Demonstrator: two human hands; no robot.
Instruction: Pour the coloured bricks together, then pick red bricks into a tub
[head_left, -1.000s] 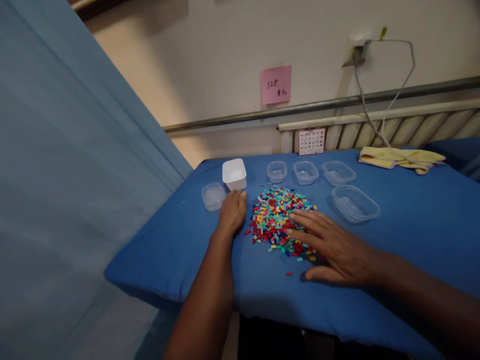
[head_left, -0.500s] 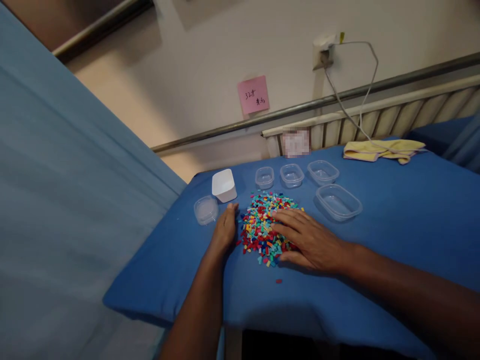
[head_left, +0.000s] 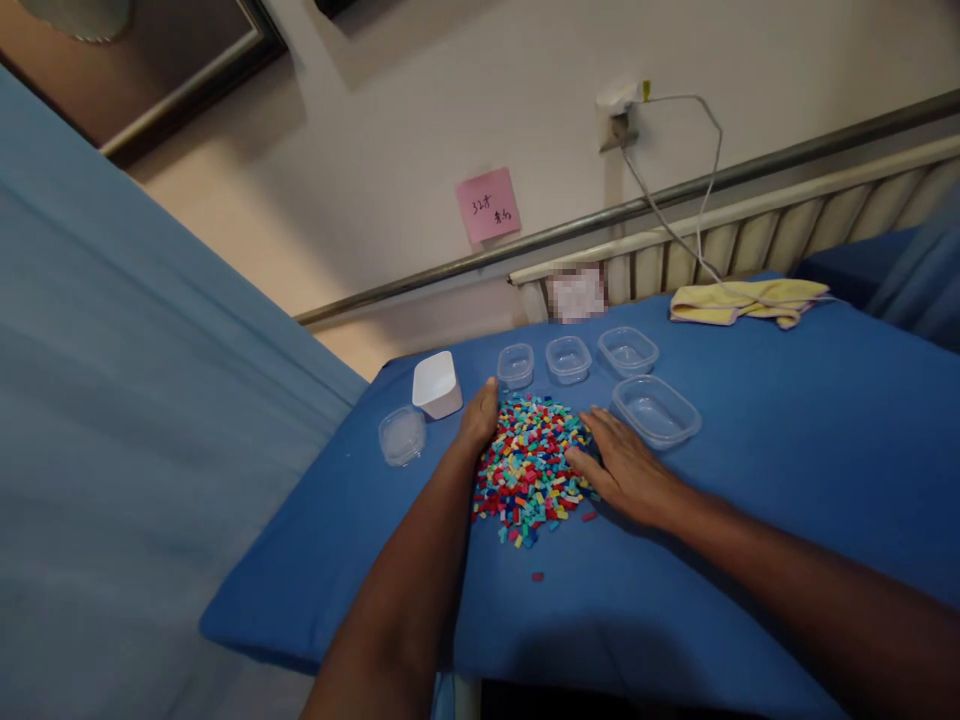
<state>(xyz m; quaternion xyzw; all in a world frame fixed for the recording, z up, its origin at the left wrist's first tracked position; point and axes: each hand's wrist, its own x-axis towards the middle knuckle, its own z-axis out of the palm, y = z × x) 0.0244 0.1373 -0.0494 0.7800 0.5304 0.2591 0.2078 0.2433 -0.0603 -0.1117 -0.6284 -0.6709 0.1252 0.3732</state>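
Note:
A heap of small multicoloured plastic pieces (head_left: 529, 465), which look like tiny building bricks, lies on the blue-covered table (head_left: 765, 450). My left hand (head_left: 480, 415) stands on edge against the heap's upper left side, fingers stretched forward. It holds nothing, and its palm side is hidden. On the right, my right hand (head_left: 626, 468) rests along the heap's edge with fingers extended and thumb apart, touching the pieces. One loose red piece (head_left: 538, 577) lies in front of the heap.
Behind the heap stand a small clear tub (head_left: 516, 367), a second clear tub (head_left: 568, 360) and two larger ones, left (head_left: 628, 352) and front (head_left: 656, 411). A white box (head_left: 437, 385) and a clear container (head_left: 402, 436) stand left. A yellow cloth (head_left: 750, 302) lies back right.
My left hand has moved forward and right against the heap. My right hand has drawn from on top of the pieces to their right edge. The view has shifted slightly.

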